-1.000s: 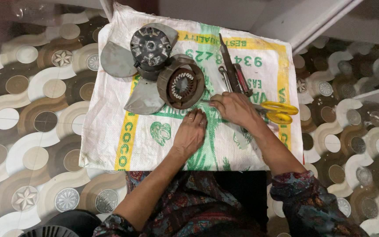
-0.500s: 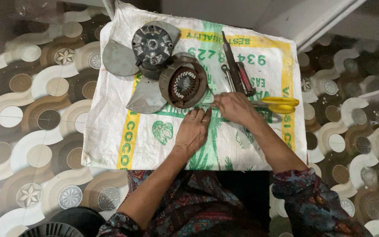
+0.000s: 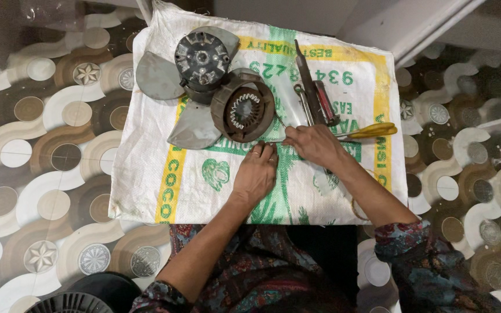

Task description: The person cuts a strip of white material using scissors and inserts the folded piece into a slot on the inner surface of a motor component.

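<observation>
L hand (image 3: 256,174) flat on sack (image 3: 204,185), R hand (image 3: 314,145) pinching thin tool (image 3: 276,140) nr motor stator (image 3: 243,108)

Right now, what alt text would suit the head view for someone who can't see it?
Seen from above, a person's left hand and right hand rest on a printed woven sack beside a brown motor ring, a grey fan hub with blades and yellow-handled scissors.

Dark floral-patterned sleeves pushed above elbows; bare forearms, hands (image 3: 256,174); no rings.
</observation>
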